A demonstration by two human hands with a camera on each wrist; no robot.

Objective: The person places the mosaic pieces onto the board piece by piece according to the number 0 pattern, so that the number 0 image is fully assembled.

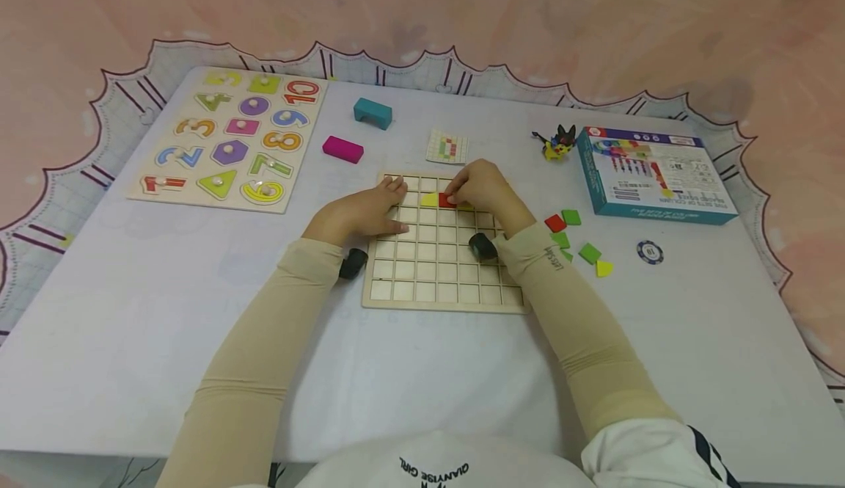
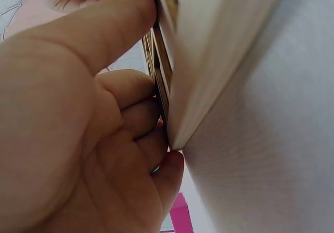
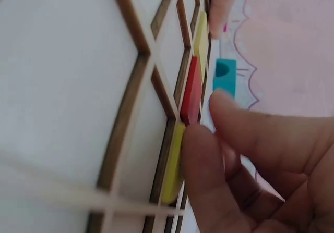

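Observation:
A square wooden grid board [image 1: 445,307] lies in front of the person. The left hand [image 1: 359,213] rests on its left side with the fingers spread, thumb and fingertips along the edge. Over the upper rows, the right hand [image 1: 487,188] pinches a red square tile [image 1: 445,200] with thumb and index finger. That tile sits slightly raised at its cell in the right wrist view. A yellow tile [image 1: 429,199] lies in the cell to its left. Another yellow tile [image 3: 174,165] lies on the other side, partly covered by the right hand in the head view.
Loose green tiles [image 1: 590,253], a red tile [image 1: 555,223] and a yellow tile [image 1: 604,268] lie right of the board. Behind it are a pattern card [image 1: 448,147], magenta block [image 1: 342,149] and teal block [image 1: 372,113]. A number puzzle [image 1: 211,143], toy figure [image 1: 557,142], box [image 1: 660,176] and chip [image 1: 650,252] flank it.

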